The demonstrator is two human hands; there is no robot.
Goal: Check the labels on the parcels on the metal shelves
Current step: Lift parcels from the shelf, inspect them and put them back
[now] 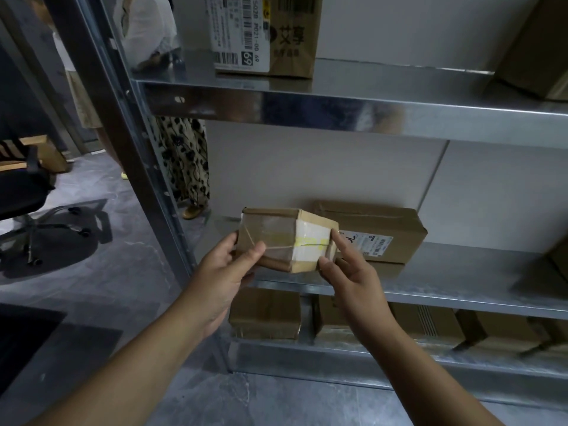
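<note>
I hold a small cardboard parcel (284, 238), wrapped in clear tape with a white label and yellow marks, in front of the middle metal shelf (445, 282). My left hand (227, 269) grips its left end, thumb on the front face. My right hand (349, 270) pinches its right end between forefinger and thumb. Behind it on that shelf lies a flat brown parcel (387, 232) with a printed label facing me. On the upper shelf (353, 107) stands a brown parcel (267, 32) with a large barcode label.
Several brown parcels (266, 313) sit on the bottom shelf. More boxes (534, 41) stand at the upper right. The shelf's upright post (129, 142) is at left. Beyond it stand a person in a patterned skirt (184, 158) and a black office chair (27, 192) on the grey floor.
</note>
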